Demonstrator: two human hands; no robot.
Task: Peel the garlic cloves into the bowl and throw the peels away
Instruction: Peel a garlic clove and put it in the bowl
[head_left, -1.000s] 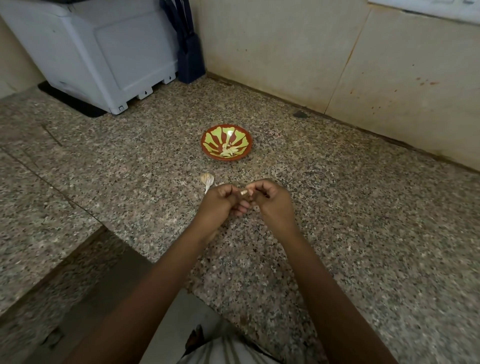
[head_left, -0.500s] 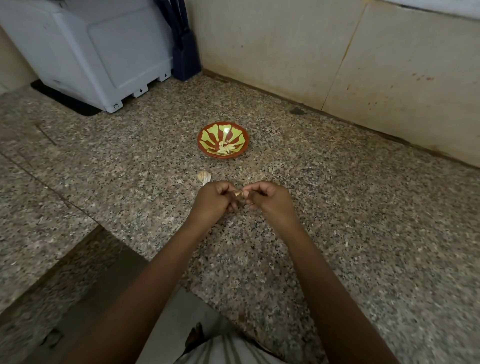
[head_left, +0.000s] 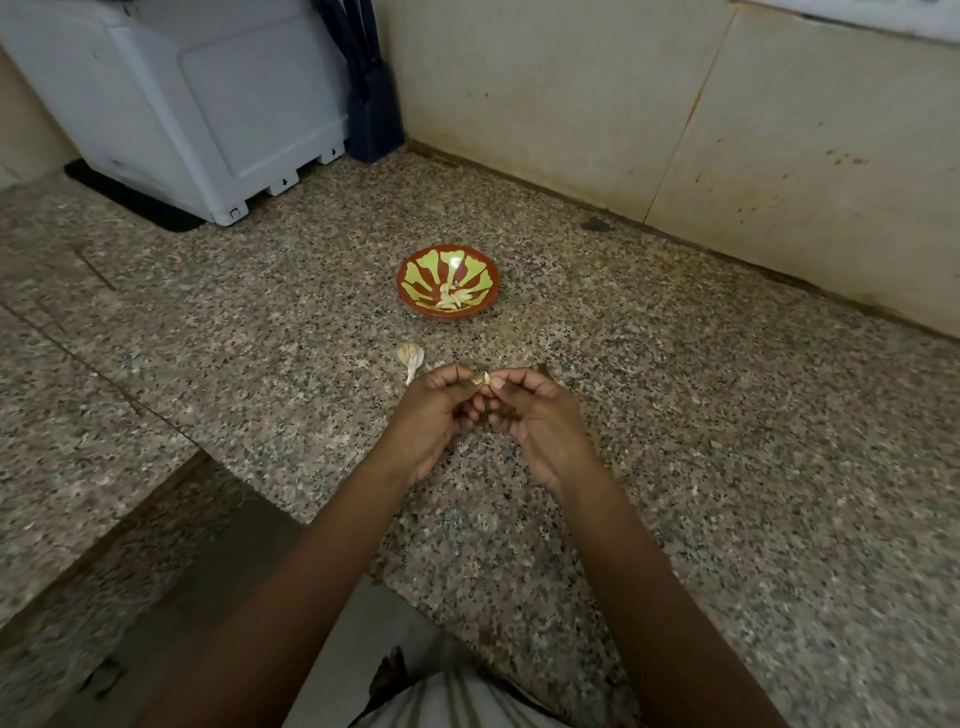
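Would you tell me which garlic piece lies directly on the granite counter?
The pale papery garlic piece beside the left hand; others lie in the red-and-green bowl or pinched between it and the right hand.

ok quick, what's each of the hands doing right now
left hand: closed, pinching the clove
right hand: closed, pinching the same clove from the other side

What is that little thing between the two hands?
A garlic clove, pinched at once by the fingertips of the left hand and the right hand. The head view shows it.
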